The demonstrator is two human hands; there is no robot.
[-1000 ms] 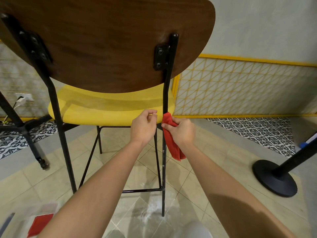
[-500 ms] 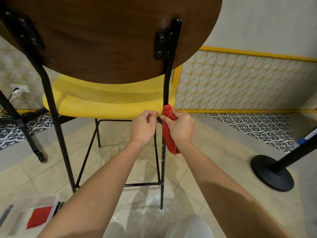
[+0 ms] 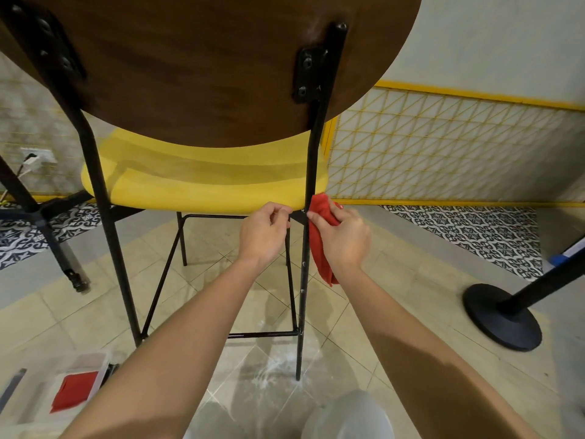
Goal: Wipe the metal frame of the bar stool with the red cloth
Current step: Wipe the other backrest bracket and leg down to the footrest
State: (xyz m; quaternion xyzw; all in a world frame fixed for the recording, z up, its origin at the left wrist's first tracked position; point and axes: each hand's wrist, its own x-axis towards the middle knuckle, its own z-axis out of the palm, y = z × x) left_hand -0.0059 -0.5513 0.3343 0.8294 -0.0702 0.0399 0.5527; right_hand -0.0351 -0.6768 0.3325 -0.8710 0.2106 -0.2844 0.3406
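1. Up the rear right leg [image 3: 304,280] of the bar stool went the right hand [image 3: 343,239] and red cloth [image 3: 321,255] over the last second, from just below the yellow seat [image 3: 205,188] to level with its rear edge.
2. Left hand [image 3: 264,231] had stayed put beside that leg, under the seat edge.
3. Right hand gripped the red cloth, thumb and fingers curled round it, and pressed it against the right side of the leg. The cloth's loose end hung down past the wrist.
4. Left hand: fingers curled, thumb and forefinger at the seat's rear edge, just left of the leg. Couldn't tell whether it gripped anything.
5. Frame was black metal. The rear left leg [image 3: 104,217] was untouched, and so was the footrest bar [image 3: 262,334] joining the legs low down.
6. Wooden backrest [image 3: 205,74] was bolted to both rear legs and filled the top of the view.
7. On the tiled floor, a clear container [image 3: 95,359] with something red inside sat lower left, and a black stanchion base [image 3: 503,315] stood well apart on the right.
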